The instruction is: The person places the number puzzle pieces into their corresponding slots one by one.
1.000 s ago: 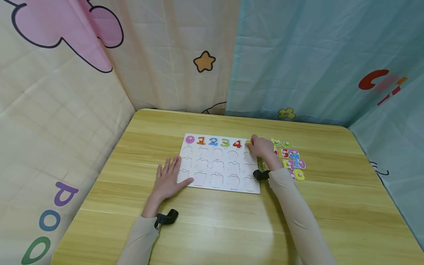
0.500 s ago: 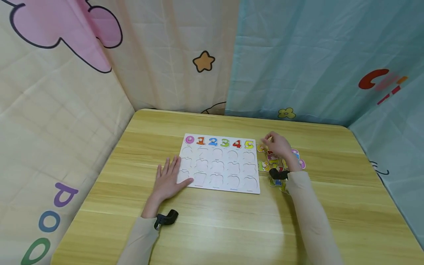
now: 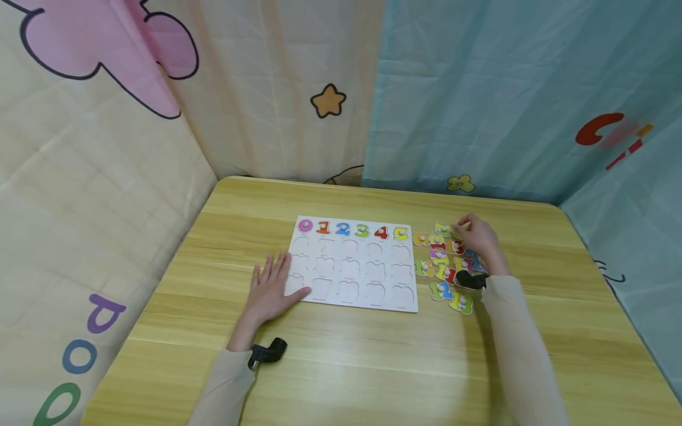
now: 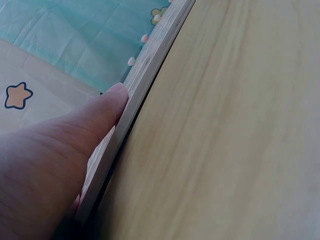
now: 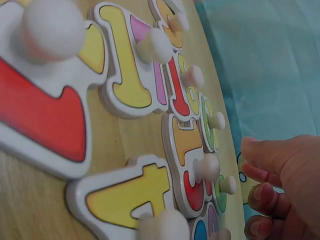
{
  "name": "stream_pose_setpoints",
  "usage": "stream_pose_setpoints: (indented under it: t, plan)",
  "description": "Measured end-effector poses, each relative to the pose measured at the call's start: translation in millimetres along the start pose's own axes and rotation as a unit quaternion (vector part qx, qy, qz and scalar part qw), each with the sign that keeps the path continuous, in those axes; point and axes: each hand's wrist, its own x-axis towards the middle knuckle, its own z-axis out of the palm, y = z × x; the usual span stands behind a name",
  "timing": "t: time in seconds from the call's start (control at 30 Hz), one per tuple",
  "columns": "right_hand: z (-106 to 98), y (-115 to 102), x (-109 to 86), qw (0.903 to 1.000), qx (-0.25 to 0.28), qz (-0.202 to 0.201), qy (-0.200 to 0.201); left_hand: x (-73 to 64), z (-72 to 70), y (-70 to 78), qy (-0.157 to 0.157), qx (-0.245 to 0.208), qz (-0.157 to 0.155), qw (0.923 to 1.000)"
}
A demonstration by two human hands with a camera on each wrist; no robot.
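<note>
A white number puzzle board lies on the table, its top row filled by the pieces 0 to 5. My left hand rests spread on its near left corner; in the left wrist view the thumb lies along the board's edge. Past the board's right side, my right hand hovers over the far end of the loose number pieces. Its fingers are bent and hold nothing, fingertips close to a green piece with a white knob in the right wrist view.
Loose pieces crowd together right of the board, some overlapping, each with a white knob. The wooden table ends at curtains behind and at the sides. A black camera sits on the right wrist.
My right hand has moved right, from the 5 on the board to above the loose pieces' far right end, uncovering the 5. The left hand and board have stayed put.
</note>
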Motion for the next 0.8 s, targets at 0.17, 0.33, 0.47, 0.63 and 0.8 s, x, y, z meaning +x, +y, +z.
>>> stream_pose_setpoints:
  t: [0.17,0.33,0.47,0.63,0.8]
  plan:
    - [-0.6,4.6,-1.8,0.9995,-0.023,0.008,-0.018,-0.5,1.9,-0.5,-0.002,0.002,-0.002,1.0000]
    - [-1.7,8.1,-2.7,0.9986,-0.038,0.005,-0.036,-0.2,2.0,-0.6,0.001,-0.002,-0.001,1.0000]
    - [-2.5,10.4,-2.7,0.9983,-0.040,0.002,-0.044,0.3,2.3,-1.3,0.000,-0.002,-0.001,1.0000]
    - [-2.2,12.6,-1.6,0.9981,-0.042,-0.005,-0.045,0.8,2.8,-2.3,0.002,0.004,-0.002,1.0000]
    - [-1.3,13.9,0.3,0.9968,-0.074,-0.018,-0.023,0.5,2.4,-2.0,0.003,-0.002,0.000,1.0000]
